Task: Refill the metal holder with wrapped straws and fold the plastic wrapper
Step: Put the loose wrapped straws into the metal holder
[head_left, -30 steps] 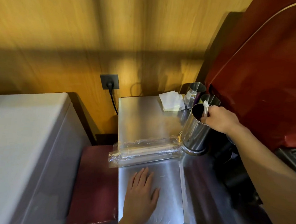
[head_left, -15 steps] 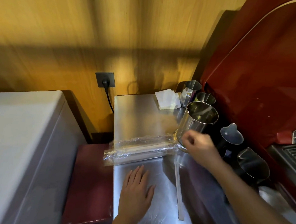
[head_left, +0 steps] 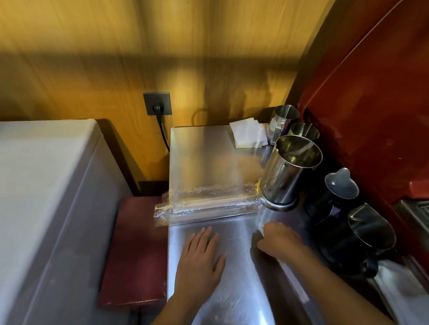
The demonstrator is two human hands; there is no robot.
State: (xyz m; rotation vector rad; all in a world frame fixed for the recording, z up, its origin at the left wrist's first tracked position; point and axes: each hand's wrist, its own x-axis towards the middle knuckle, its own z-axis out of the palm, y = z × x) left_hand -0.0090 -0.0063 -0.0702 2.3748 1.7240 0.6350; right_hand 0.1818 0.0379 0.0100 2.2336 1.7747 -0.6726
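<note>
The metal holder stands on the steel worktop, at the right end of the plastic wrapper, leaning slightly with its open mouth tipped up and toward the camera; its inside is only reflections, and no straws can be made out in it. The wrapper lies flat with its long axis running left to right across the worktop, its left end overhanging the edge above a dark red surface and its right end touching the holder's base. Pale straws show through the clear film, lined up along the same axis.

The left hand rests palm down on the worktop just in front of the wrapper, fingers straight and slightly spread, pointing toward it without touching it. The right hand is low over the worktop to the right, knuckles up, fingers curled in (blur hides whether they pinch anything). A long wrapped straw lies on the worktop, running from under this hand back toward the camera, roughly crosswise to the wrapper.

Behind the holder stand two smaller steel jugs, with folded white napkins to their left, and two dark pitchers sit to its right.
</note>
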